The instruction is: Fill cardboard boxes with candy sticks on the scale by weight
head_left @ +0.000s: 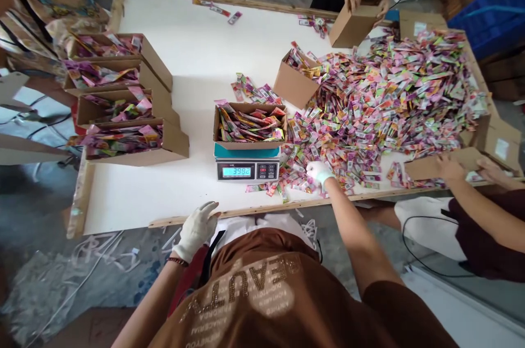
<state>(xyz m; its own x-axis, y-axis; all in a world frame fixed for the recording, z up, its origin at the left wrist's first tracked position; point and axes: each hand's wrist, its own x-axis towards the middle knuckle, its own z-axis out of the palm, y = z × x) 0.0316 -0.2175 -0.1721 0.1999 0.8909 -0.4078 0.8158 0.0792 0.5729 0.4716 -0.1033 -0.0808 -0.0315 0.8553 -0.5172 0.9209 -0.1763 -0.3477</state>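
My right hand, in a white glove, reaches into the near edge of a big pile of colourful sachets and its fingers curl down onto a few of them. My left hand, also gloved, rests at the table's wooden front edge with fingers loosely spread and nothing in it. Between the hands stands a digital scale reading 398.2. On it sits an open cardboard box filled with sachets.
Several filled cardboard boxes line the left of the white table. Another open box leans at the pile. A person at the far side holds a box; another person's hands hold cardboard at the right.
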